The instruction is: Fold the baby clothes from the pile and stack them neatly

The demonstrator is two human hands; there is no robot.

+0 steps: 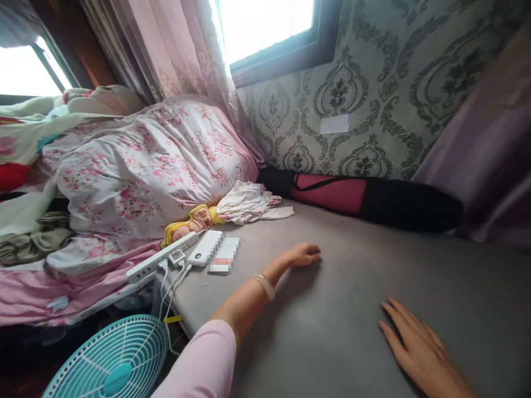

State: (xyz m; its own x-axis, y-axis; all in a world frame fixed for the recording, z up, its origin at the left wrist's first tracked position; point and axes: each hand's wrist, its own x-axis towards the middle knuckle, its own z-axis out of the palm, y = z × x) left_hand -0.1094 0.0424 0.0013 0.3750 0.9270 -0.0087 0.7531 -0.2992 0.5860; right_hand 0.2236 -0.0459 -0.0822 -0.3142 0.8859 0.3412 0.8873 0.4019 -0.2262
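My left hand (304, 255) is on the grey mattress surface (352, 298) near its middle. Its fingers are loosely bent, with a gap between them and nothing visible inside. A pale bangle (264, 287) circles that wrist, below a pink sleeve (203, 359). At the lower right, my right hand (423, 342) is over the same grey surface, fingers stretched out and thumb apart, holding nothing. Left of my left hand are a white power bank (206, 247) and a blurred-out flat item (224, 255).
A power strip (164, 257) with plugged-in cables lies along the left edge, above a blue fan (118, 359). Behind are a yellow plush toy (193, 221), crumpled cloth (249, 202) and floral bedding (153, 149). A long black-and-pink bag (332, 193) lies against the wall.
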